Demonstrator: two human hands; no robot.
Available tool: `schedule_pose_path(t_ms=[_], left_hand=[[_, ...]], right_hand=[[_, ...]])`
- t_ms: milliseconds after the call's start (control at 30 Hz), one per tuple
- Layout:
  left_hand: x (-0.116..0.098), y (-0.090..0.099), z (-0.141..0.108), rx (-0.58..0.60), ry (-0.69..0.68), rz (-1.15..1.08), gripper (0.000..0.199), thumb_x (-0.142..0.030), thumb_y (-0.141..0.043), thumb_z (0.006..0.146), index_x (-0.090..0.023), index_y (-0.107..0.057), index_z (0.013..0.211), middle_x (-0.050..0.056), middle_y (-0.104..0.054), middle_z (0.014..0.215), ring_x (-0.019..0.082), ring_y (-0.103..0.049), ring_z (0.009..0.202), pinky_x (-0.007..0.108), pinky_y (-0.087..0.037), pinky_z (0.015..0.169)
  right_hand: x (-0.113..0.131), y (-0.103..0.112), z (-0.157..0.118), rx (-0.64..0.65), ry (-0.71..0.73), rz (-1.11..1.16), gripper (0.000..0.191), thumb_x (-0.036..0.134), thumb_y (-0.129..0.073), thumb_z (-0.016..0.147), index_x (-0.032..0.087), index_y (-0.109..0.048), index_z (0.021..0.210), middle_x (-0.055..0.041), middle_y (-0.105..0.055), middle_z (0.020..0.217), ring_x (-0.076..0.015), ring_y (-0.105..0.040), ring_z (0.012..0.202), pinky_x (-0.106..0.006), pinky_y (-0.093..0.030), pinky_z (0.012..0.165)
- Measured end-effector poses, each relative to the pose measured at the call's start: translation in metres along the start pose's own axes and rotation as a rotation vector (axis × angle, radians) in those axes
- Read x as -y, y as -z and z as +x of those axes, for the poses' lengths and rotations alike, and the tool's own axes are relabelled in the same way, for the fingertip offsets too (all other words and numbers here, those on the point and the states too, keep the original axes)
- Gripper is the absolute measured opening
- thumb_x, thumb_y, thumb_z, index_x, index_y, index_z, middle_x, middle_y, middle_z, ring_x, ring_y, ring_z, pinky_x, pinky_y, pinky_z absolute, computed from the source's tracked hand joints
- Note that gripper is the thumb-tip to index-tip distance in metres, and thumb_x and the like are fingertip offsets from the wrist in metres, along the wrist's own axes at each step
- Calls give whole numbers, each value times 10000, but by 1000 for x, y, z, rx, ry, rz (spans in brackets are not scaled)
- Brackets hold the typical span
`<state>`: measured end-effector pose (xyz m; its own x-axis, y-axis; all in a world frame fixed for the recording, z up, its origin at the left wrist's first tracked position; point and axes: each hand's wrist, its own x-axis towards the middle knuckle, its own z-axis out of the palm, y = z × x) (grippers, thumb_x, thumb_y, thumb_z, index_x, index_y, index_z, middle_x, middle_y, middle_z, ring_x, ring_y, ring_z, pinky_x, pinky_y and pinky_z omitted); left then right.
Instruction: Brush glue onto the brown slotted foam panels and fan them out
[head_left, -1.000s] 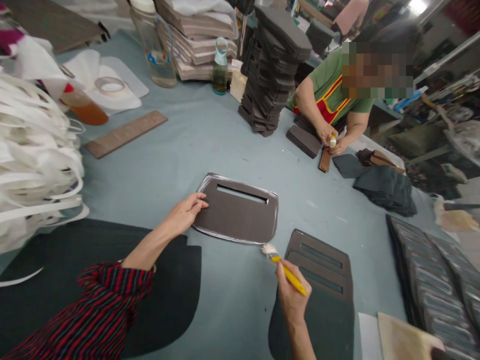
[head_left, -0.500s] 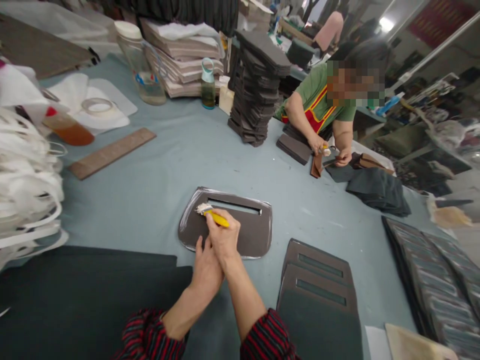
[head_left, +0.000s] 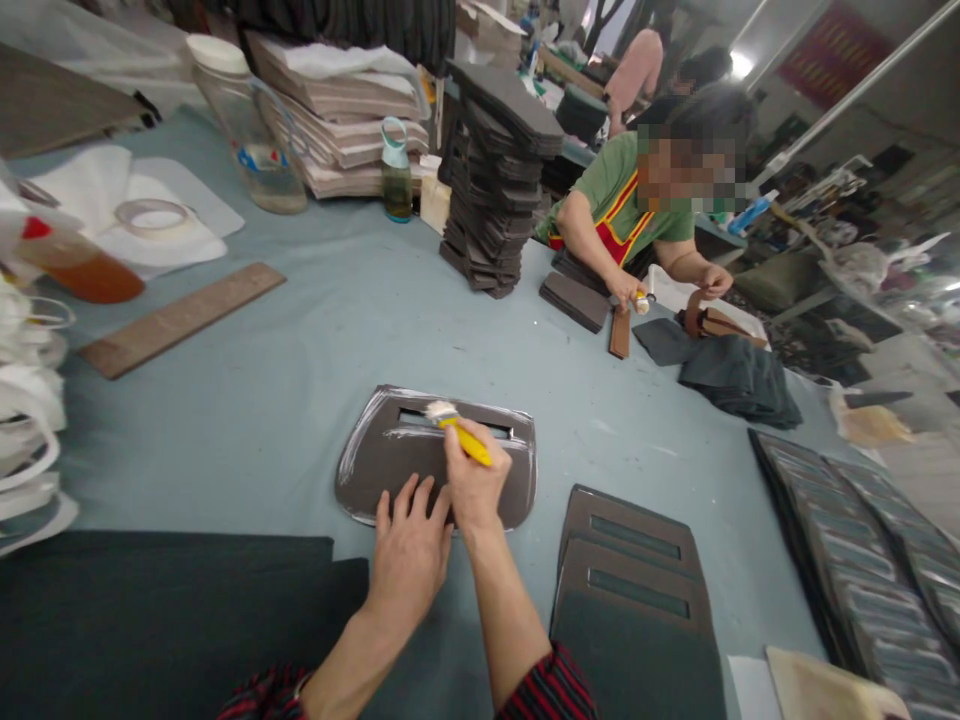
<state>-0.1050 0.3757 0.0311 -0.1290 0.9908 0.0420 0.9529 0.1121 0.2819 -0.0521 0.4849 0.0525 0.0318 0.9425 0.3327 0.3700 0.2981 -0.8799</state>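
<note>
A dark brown foam panel (head_left: 375, 470) with a long slot (head_left: 480, 428) lies on the blue-grey table (head_left: 225, 400), its rim streaked with white glue. My right hand (head_left: 476, 475) is shut around a yellow-handled brush (head_left: 466, 438). The brush's white-coated bristles (head_left: 442, 411) touch the panel at the slot's edge. My left hand (head_left: 409, 560) rests flat on the panel's lower edge, fingers spread, holding nothing. The two hands are close together and partly hide the panel's lower middle.
Two slotted panels (head_left: 630, 570) lie to the right, with a dark sheet (head_left: 172, 610) at the lower left. A co-worker (head_left: 607, 215) works at the far side beside a tall stack of foam pieces (head_left: 491, 190). A wooden strip (head_left: 180, 320), a glass jar (head_left: 247, 130) and white straps (head_left: 30, 420) stand farther off.
My right hand has moved left from beside the lower right panels onto the first panel, carrying the brush to the slot. My left hand has shifted down to the panel's lower edge. More white glue shows.
</note>
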Motion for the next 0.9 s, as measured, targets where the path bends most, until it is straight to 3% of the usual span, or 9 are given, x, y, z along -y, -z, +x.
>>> schedule_pose_path(t_ms=[67, 133, 200, 367, 467, 600, 767, 900], left_hand=[[2, 0, 0, 8, -19, 10, 421, -223, -455, 849, -177, -595, 1244, 165, -577, 1287, 346, -430, 1282, 574, -303, 1073], [3, -1, 1, 2, -17, 7, 412, -237, -446, 860, -172, -597, 1238, 164, -580, 1280, 342, -438, 1273, 570, -312, 1066], [2, -2, 2, -17, -3, -10, 409, -251, -423, 880, -190, -585, 1251, 145, -570, 1301, 332, -427, 1283, 566, -306, 1069], [-2, -3, 2, -34, 2, -42, 409, -260, -432, 877, -214, -571, 1259, 130, -565, 1307, 327, -402, 1303, 564, -282, 1078], [0, 2, 5, -40, 21, -72, 373, -263, -440, 877, -235, -591, 1217, 117, -585, 1276, 319, -431, 1273, 548, -313, 1049], [7, 10, 18, -25, 106, -183, 319, -263, -392, 897, -238, -610, 1129, 95, -637, 1157, 297, -546, 1097, 522, -406, 942], [-6, -6, 40, 48, 55, -648, 317, -255, -341, 904, -197, -551, 1134, 86, -628, 1109, 204, -602, 1033, 385, -472, 950], [-39, -20, 53, 134, 46, -819, 321, -222, -308, 912, -180, -524, 1147, 86, -625, 1103, 166, -621, 991, 352, -485, 946]], right_hand=[[4, -30, 2, 81, 50, 43, 169, 297, -595, 846, 186, -711, 898, -35, -726, 884, -152, -673, 800, -261, -526, 793], [-4, -32, 6, 84, 45, 11, 155, 284, -595, 839, 189, -712, 876, -27, -726, 858, -148, -671, 778, -254, -524, 781], [-19, -8, 11, 18, -5, -72, 169, 292, -581, 843, 187, -712, 862, -29, -724, 840, -147, -666, 750, -251, -521, 750], [-40, 76, 19, -198, -113, -245, 265, 369, -545, 850, 166, -712, 827, -49, -714, 767, -155, -645, 661, -252, -504, 651], [-38, 101, 13, -303, -147, -246, 255, 377, -564, 830, 166, -707, 825, -49, -708, 780, -158, -648, 676, -262, -504, 671], [-38, 129, -17, -455, -260, -210, 243, 371, -595, 805, 156, -692, 867, -49, -689, 786, -165, -652, 693, -263, -506, 652], [-36, 166, -64, -415, -309, -231, 215, 351, -599, 832, 151, -664, 879, -47, -674, 769, -167, -645, 698, -262, -512, 643], [-33, 170, -80, -307, -255, -201, 181, 326, -605, 851, 159, -664, 886, -59, -676, 814, -166, -648, 740, -276, -528, 702]])
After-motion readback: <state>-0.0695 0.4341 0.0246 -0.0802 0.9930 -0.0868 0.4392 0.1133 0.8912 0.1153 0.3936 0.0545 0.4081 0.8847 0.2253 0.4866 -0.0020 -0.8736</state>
